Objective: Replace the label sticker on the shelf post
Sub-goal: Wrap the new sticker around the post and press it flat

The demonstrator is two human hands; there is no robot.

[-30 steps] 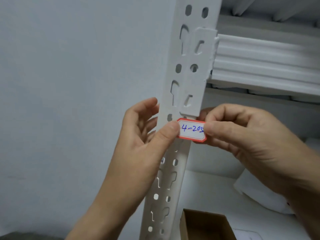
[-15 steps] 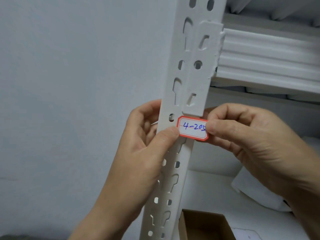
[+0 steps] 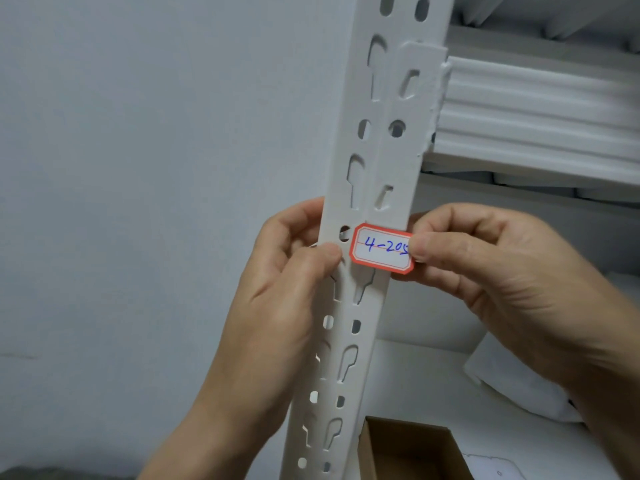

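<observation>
Item: label sticker (image 3: 381, 248), red-bordered, handwritten "4-20…" in blue; last char hidden by thumb. Loc: frame centre, lying against front face of white slotted shelf post (image 3: 372, 188), just below the bracket joint; right edge overhangs the post.

Right hand (image 3: 498, 271): closed, thumb and fingers pinching sticker's right end.
Left hand (image 3: 294, 282): curled round post's left edge, thumb tip pressed on post just beside sticker's left end; grips post, not the sticker.

Also: cardboard box (image 3: 408, 452), open, lower centre; shelf beam (image 3: 536, 109), upper right.

Risks (est.): sticker sets crooked if pressed w/o aligning; spans a keyhole slot, so weak bond or creasing there; overhang may lift or snag.
</observation>
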